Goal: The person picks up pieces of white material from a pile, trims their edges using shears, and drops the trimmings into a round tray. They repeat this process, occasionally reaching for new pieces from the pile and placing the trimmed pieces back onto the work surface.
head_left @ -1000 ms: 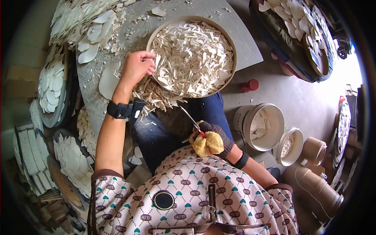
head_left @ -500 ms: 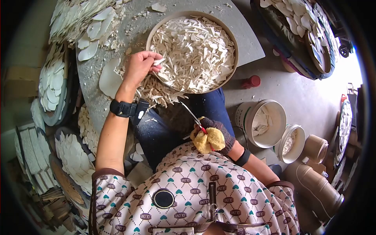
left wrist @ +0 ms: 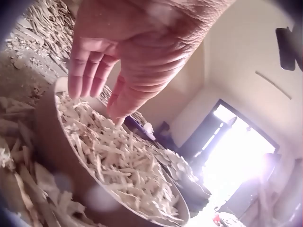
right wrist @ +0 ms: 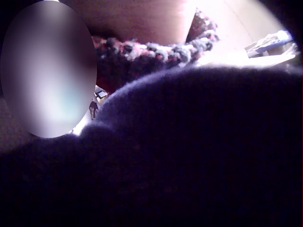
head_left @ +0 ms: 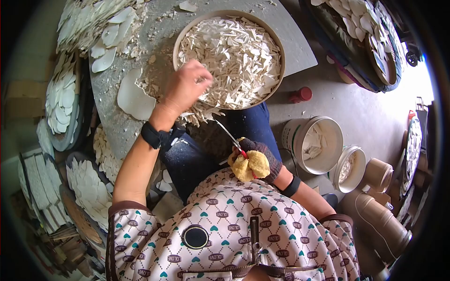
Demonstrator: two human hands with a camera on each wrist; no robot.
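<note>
My left hand (head_left: pixel 187 86), blurred, is over the near left part of a round tray (head_left: pixel 282 65) heaped with pale chips (head_left: pixel 234 56). In the left wrist view the bare hand (left wrist: pixel 137 52) hangs above the tray's wall (left wrist: pixel 49 123), fingers extended downward and thumb apart from them. My right hand (head_left: pixel 266 159), in a dark knitted glove, grips scissors (head_left: pixel 228 134) by handles wrapped in yellow padding (head_left: pixel 248 166); the blades point up and left above the lap. The right wrist view shows mostly dark fabric and a knitted cuff (right wrist: pixel 142 54).
A large pale flat piece (head_left: pixel 133 97) and loose fragments lie on the grey table (head_left: pixel 300 51) left of the tray. Stacked pale pieces (head_left: pixel 84 23) stand at the back left. Buckets (head_left: pixel 291 133) and a red-capped object (head_left: pixel 304 93) are on the floor at the right.
My left hand has moved right, farther over the tray; the pale piece at its fingertips half a second ago no longer shows there. My right hand stays nearly still with the scissors.
</note>
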